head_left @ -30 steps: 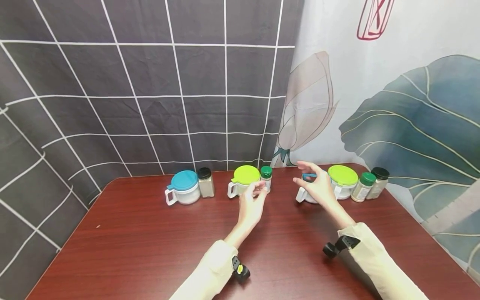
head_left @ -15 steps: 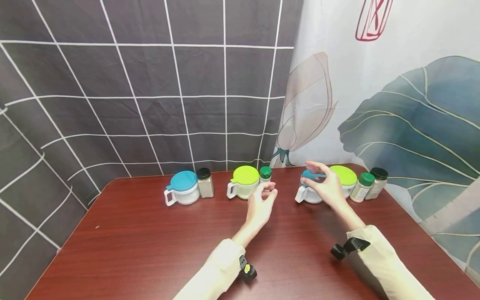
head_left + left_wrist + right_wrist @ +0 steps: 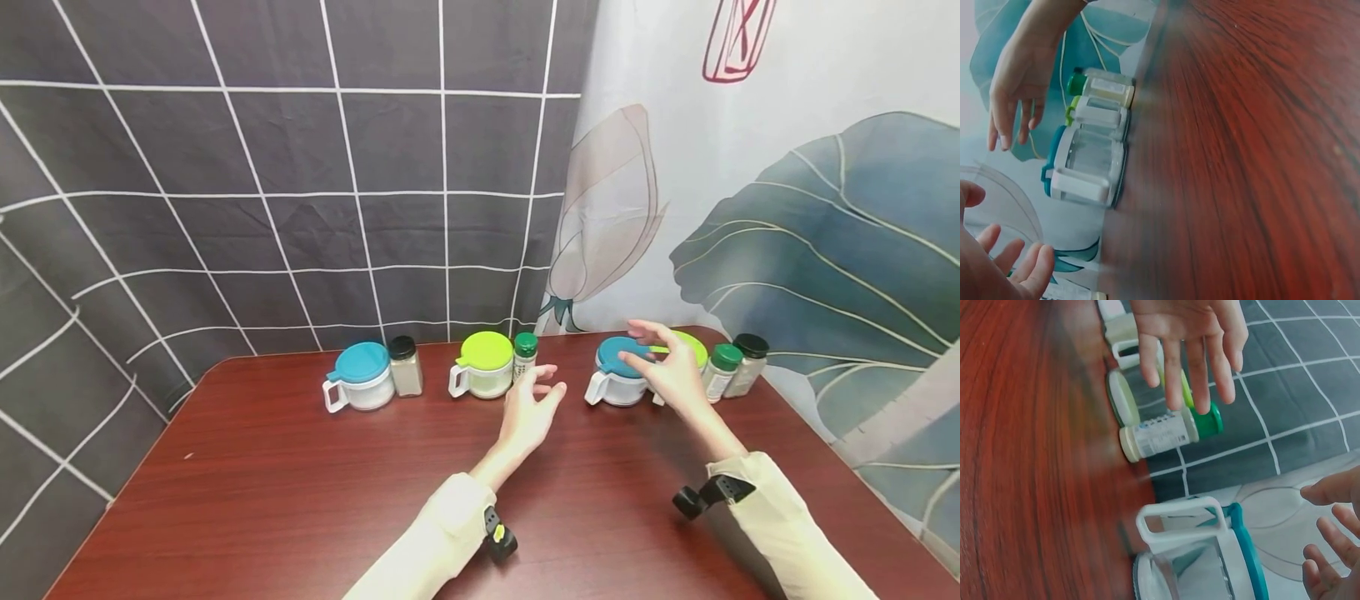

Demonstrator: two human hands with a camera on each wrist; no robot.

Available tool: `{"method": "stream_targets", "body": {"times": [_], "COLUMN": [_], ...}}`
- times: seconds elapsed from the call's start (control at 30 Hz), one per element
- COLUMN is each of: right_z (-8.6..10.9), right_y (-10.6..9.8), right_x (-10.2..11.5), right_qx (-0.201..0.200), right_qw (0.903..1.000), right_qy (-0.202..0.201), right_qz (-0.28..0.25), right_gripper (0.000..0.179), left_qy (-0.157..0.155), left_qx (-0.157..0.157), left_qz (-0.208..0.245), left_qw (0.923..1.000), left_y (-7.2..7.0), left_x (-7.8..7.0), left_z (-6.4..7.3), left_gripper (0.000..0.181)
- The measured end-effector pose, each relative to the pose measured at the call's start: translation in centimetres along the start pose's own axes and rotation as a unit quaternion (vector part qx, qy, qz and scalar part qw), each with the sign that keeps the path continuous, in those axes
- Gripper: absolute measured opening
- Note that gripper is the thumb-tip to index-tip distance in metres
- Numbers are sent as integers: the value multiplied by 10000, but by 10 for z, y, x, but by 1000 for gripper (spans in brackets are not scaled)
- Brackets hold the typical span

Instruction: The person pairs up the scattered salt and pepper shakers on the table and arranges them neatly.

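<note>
My left hand (image 3: pixel 527 417) hovers over the table in front of a small green-capped seasoning bottle (image 3: pixel 525 350), fingers bent loosely and holding nothing. Just left of that bottle stands a lime-lidded seasoning jar (image 3: pixel 486 354) with a white handle. On the right, my right hand (image 3: pixel 678 375) is raised beside a blue-lidded seasoning jar (image 3: pixel 618 387), its thumb and fingers spread apart. It partly hides a second lime-lidded jar (image 3: pixel 690 346). In the right wrist view the blue-lidded jar's white handle (image 3: pixel 1179 534) shows near the right hand, with a gap between them.
Right of the right hand stand another green-capped bottle (image 3: pixel 720 375) and a black-capped bottle (image 3: pixel 748 367). Further left are a second blue-lidded jar (image 3: pixel 360 379) and a black-capped bottle (image 3: pixel 406 371). All line the back of the reddish-brown table (image 3: pixel 300 500), before a hanging cloth (image 3: pixel 300 150).
Both hands have moved rightward. The left has drawn away from the middle lime-lidded jar and its bottle; the right has uncovered more of the blue-lidded jar. The head view has shifted slightly.
</note>
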State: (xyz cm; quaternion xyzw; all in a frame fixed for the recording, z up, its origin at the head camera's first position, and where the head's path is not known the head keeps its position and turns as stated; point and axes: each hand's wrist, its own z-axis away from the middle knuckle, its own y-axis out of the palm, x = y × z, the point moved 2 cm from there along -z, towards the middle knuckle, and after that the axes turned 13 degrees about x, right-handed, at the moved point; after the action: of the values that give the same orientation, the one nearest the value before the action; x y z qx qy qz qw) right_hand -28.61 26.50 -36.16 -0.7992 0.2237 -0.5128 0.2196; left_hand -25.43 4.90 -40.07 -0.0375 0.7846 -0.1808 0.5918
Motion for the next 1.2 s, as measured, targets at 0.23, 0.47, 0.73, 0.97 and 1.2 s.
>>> {"method": "stream_targets", "body": {"times": [0.23,0.47,0.73,0.97,1.2], "right_z": [2,6,7,9,14], "right_y": [-14,-28,-42,-49,-58], "right_x": [-4,-7,-13,-20,-23], "right_qx": [-261,-160,-33,60,-28], "right_qw": [9996,9997,9996,9998,9990], "right_qy": [32,129,207,51,54], "right_qz": [98,154,195,189,435], "right_gripper": [47,48,47,49,51], "left_qy": [-54,-256,-281,-337,-494], "left_qx": [185,366,507,492,602], "left_qz": [-30,-312,-406,-501,-579], "left_qw": [9998,9985,9975,9970,9953], "left_y": [10,20,28,32,38], "left_x": [-3,-1,-5,-5,-10], "left_z": [-3,-5,-8,-11,-19], "left_gripper": [37,39,42,43,46]}}
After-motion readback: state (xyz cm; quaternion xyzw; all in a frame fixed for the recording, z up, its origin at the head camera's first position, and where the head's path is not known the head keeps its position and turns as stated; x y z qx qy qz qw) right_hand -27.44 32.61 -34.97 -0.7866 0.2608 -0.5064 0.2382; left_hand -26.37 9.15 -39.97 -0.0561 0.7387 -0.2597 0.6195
